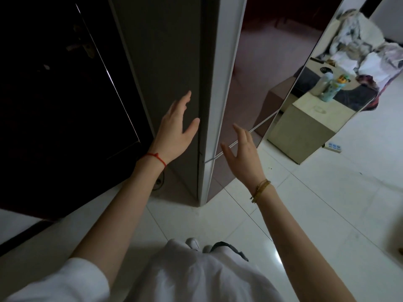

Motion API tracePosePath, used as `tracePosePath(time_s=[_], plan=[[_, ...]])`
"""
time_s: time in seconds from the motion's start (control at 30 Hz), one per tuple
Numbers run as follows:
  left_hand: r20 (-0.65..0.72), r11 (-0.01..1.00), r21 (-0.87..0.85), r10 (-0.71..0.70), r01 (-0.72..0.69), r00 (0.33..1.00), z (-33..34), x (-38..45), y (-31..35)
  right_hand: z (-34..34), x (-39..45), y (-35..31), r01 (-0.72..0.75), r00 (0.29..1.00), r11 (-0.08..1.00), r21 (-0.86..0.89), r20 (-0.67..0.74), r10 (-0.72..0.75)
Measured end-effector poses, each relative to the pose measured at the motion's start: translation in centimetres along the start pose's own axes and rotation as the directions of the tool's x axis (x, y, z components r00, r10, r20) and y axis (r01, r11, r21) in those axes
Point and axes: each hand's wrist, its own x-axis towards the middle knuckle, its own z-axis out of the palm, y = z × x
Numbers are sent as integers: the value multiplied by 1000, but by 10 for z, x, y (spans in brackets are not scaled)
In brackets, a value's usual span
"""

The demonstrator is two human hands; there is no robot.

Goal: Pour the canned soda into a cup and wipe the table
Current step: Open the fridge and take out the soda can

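Two bare hands raised before grey cabinet, chosen landmark. Far left of cabinet: dark wooden door, glossy, metal handle. Left hand, red string at wrist, fingers straight and spread, holding nothing, over cabinet's matt side panel. Right hand, gold bracelet, fingers loosely spread, holding nothing, just right of cabinet's pale front edge. Right of cabinet: leaning mirror, smooth, reflecting beige counter with two upright cylindrical bottles, crumpled cloth heap. Soda can, cup: cannot tell where. Below: white glossy floor tiles.
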Motion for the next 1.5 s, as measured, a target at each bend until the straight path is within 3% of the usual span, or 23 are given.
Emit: tracePosePath(time_s=[0.17, 0.5, 1.5], plan=[[14, 995, -96, 39, -38, 999, 17, 33, 3, 26, 27, -6, 8, 998, 997, 78, -63, -3], [42, 963, -266, -32, 42, 999, 35, 57, 3, 45, 55, -6, 50, 990, 995, 82, -134, -39], [47, 952, -306, 12, 3, 999, 30, 52, 6, 57, 65, -11, 123, 906, 984, 129, -420, -58]])
